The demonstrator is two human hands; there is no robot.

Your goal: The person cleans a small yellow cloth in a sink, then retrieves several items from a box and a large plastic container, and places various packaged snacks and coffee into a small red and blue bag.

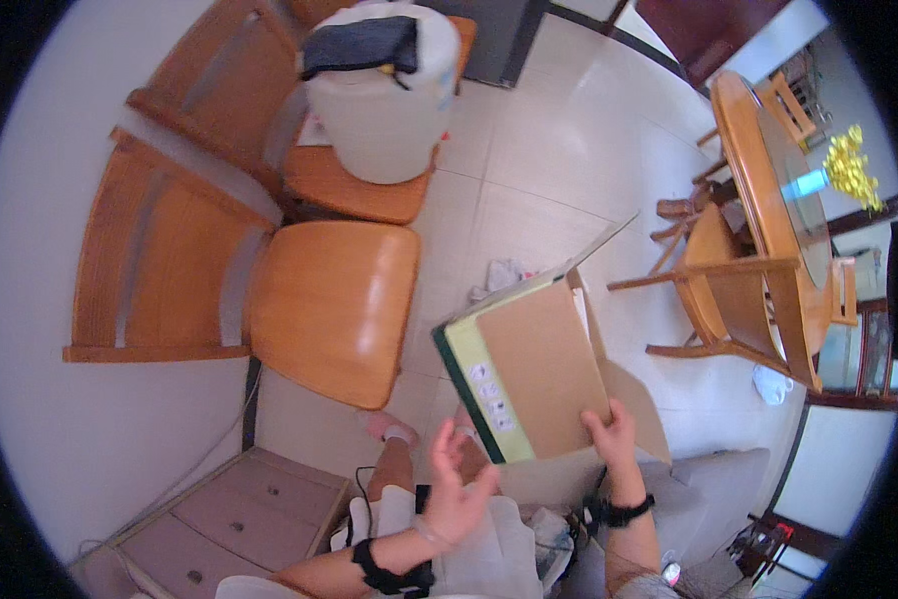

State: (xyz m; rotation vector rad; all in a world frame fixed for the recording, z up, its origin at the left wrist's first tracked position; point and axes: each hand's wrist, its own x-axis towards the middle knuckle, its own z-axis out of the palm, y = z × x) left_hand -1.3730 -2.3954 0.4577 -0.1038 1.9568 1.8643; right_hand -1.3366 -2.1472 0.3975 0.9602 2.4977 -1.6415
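A cardboard box (pixel 535 371) with a pale green band and a dark green edge is held up in front of my legs, tilted. Its flaps hang unfolded on the right side, and printed handling symbols show on the band. My right hand (pixel 612 433) grips the box's near right edge, thumb on the brown face and the other fingers partly hidden. Just beside the dark green corner is my left hand (pixel 458 490), empty, with its fingers spread and curved. A black strap circles each wrist.
Two wooden chairs stand along the left wall; the nearer chair's seat (pixel 336 307) is bare. A white bucket (pixel 389 112) topped by a black cloth item (pixel 363 46) rests on the farther one. At right stands a wooden dining table (pixel 749 150) with yellow flowers (pixel 853 166). A drawer cabinet (pixel 232 517) is lower left.
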